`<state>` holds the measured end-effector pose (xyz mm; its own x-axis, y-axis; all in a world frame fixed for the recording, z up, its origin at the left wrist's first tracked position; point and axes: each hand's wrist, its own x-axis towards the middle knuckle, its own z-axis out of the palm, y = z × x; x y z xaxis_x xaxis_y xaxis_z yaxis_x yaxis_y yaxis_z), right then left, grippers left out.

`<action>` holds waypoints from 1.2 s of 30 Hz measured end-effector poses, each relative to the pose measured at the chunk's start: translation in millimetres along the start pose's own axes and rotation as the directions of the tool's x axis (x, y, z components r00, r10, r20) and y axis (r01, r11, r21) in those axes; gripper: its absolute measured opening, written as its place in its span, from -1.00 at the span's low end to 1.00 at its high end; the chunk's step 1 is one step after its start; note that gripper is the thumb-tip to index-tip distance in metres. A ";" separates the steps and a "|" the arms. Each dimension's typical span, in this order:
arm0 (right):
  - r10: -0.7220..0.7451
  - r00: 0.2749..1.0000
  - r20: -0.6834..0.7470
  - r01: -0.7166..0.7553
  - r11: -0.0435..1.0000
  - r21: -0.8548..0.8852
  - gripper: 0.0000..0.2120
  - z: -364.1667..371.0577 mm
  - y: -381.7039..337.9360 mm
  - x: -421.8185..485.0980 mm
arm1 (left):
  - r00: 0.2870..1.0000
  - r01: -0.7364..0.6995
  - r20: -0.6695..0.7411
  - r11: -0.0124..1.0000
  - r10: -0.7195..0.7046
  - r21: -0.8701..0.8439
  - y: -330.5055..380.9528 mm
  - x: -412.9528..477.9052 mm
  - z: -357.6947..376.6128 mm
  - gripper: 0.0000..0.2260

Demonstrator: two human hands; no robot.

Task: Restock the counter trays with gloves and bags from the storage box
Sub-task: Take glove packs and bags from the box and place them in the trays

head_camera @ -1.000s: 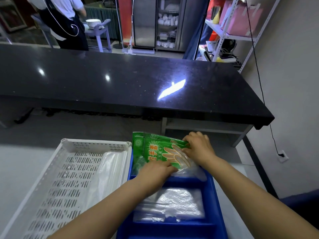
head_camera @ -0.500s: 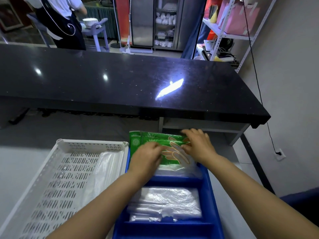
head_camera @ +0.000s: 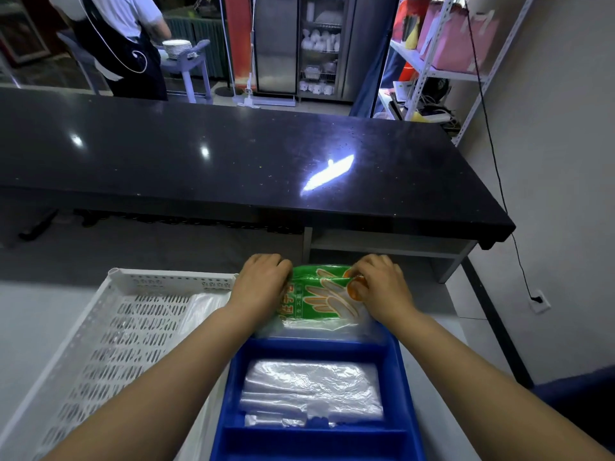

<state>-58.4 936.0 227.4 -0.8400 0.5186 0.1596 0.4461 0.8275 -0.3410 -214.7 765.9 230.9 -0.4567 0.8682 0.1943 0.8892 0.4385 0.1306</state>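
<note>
A green pack of gloves (head_camera: 316,296) lies in the far compartment of the blue divided tray (head_camera: 316,348), on top of clear plastic. My left hand (head_camera: 261,284) grips the pack's left end and my right hand (head_camera: 381,284) grips its right end. A stack of clear plastic bags (head_camera: 312,390) fills the tray's middle compartment. The nearest compartment looks bare. To the left stands a white slotted tray (head_camera: 109,344) with clear plastic bags (head_camera: 203,311) along its right side.
Both trays rest on a light counter (head_camera: 36,314). A long black countertop (head_camera: 233,161) runs across behind them. A person in an apron (head_camera: 116,44) stands beyond it at the far left. Metal shelving (head_camera: 442,61) and a wall stand at the right.
My left hand slid from the near edge of the green pack to its far left end. The pack has settled lower and flatter into the far compartment, with both hands now at its ends.
</note>
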 end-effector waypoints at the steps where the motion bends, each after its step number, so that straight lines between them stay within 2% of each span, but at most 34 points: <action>1: -0.010 1.000 -0.004 0.010 1.000 0.001 -0.83 -0.6 -0.2 -0.7 | 1.000 0.004 -0.001 1.000 -0.004 -0.012 -0.1 -0.3 -0.1 -0.84; 7: -0.175 0.977 -0.126 0.165 0.983 -0.080 -0.84 -13.0 -10.5 -11.9 | 0.995 0.000 -0.101 1.000 -0.002 -0.016 0.7 -14.5 -12.5 -0.74; 11: -0.263 0.963 -0.051 0.259 0.963 -0.070 -0.86 -16.9 -31.5 -21.4 | 0.996 0.026 -0.087 0.999 -0.030 -0.043 0.4 -48.3 -24.2 -0.83; 16: -0.399 0.916 0.036 0.400 0.916 -0.028 -0.83 -4.8 -67.9 -26.6 | 0.955 0.275 -0.096 0.959 -0.281 -0.071 -6.6 -107.4 -32.9 -0.85; 21: -0.554 0.822 0.127 0.555 0.831 0.033 -0.87 18.1 -123.7 -39.3 | 0.861 0.497 -0.091 0.866 -0.500 -0.055 -16.0 -185.0 -40.3 -0.86; 25: -0.670 0.721 0.177 0.663 0.741 0.108 -0.84 35.3 -171.6 -60.4 | 0.805 0.588 -0.128 0.809 -0.580 0.030 -18.3 -253.7 -63.2 -0.98; 29: -0.761 0.623 0.182 0.746 0.648 0.154 -0.82 49.7 -215.4 -82.6 | 0.709 0.700 -0.198 0.708 -0.676 0.091 -21.5 -321.1 -83.3 -0.96; 31: -0.795 0.575 0.193 0.780 0.604 0.165 -0.82 54.3 -236.7 -95.0 | 0.656 0.749 -0.220 0.658 -0.722 0.076 -25.3 -354.0 -88.3 -0.95; 36: -0.844 0.482 0.234 0.836 0.523 0.165 -0.85 73.2 -291.0 -131.2 | 0.459 0.877 -0.227 0.478 -0.859 -0.034 -46.9 -436.6 -93.7 -0.96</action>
<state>-100.6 611.4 237.9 -0.8538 -0.4991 0.1480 -0.5200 0.8309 -0.1980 -59.7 344.5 231.0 -0.9798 -0.0305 0.1977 0.0237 0.9636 0.2661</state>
